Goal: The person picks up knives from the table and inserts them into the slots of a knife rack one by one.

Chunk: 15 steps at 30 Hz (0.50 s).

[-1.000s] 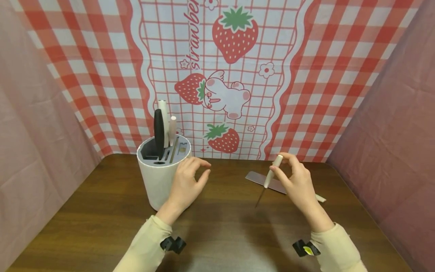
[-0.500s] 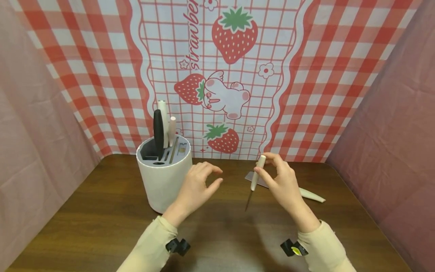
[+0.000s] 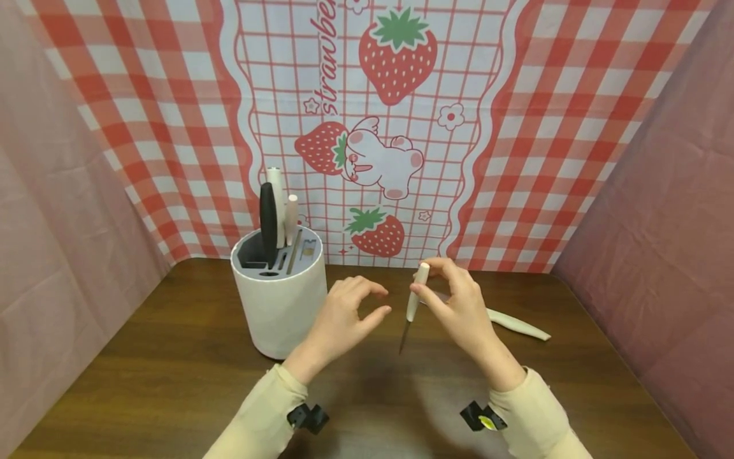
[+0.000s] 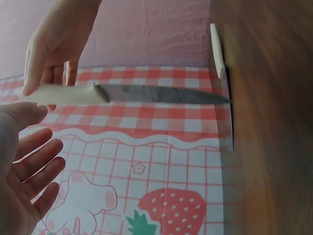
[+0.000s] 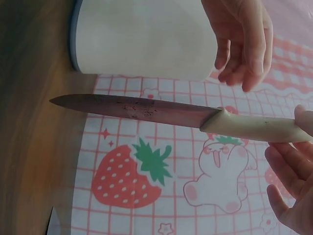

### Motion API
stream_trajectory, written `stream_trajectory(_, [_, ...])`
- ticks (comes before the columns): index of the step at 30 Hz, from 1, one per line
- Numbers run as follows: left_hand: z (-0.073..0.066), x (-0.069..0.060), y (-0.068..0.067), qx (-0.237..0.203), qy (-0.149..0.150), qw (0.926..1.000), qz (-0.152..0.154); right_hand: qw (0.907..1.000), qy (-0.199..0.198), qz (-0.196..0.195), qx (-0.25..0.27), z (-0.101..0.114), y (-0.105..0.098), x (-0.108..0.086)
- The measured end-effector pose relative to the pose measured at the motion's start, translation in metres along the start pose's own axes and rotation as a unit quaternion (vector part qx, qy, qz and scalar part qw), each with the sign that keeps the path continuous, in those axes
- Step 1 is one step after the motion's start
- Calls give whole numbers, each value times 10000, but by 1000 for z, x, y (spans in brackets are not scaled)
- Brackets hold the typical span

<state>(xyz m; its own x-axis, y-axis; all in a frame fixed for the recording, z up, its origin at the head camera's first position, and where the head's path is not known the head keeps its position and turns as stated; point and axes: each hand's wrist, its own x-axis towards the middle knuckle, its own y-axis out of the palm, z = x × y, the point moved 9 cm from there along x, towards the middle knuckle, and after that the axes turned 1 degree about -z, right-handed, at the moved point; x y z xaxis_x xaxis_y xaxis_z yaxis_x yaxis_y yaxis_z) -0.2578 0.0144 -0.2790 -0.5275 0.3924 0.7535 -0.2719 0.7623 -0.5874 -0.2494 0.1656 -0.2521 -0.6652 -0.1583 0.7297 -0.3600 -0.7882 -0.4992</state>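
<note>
My right hand (image 3: 461,312) pinches a kitchen knife (image 3: 418,293) by the end of its cream handle. The blade points down, its tip apparently above the table. In the right wrist view, dark marks show on the blade of this knife (image 5: 161,112). My left hand (image 3: 341,319) holds nothing; its fingers are loosely bent, facing the knife across a small gap. Just left of that hand stands a white round knife block (image 3: 281,319) with a grey slotted top. A second knife (image 3: 518,325) lies on the table behind my right hand, its blade mostly hidden.
In the block stand a black handle (image 3: 267,223), a taller white handle (image 3: 276,197) and a short pale pink handle (image 3: 291,220). A strawberry-print cloth (image 3: 390,146) hangs behind the brown wooden table (image 3: 143,382), with pink curtains (image 3: 642,242) at both sides.
My right hand has carried the knife left, uncovering the lying knife's handle. My left hand has shifted right, away from the knife block, so the two hands are closer together.
</note>
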Motion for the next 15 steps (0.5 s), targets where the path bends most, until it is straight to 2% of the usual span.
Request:
stream_trajectory(5, [-7, 2, 6, -138, 30, 9998, 113, 10000, -74, 11, 9, 8, 3, 1])
stream_trajectory(15, [-12, 2, 12, 36, 62, 9998, 181, 9989, -368, -257, 96, 19, 5, 1])
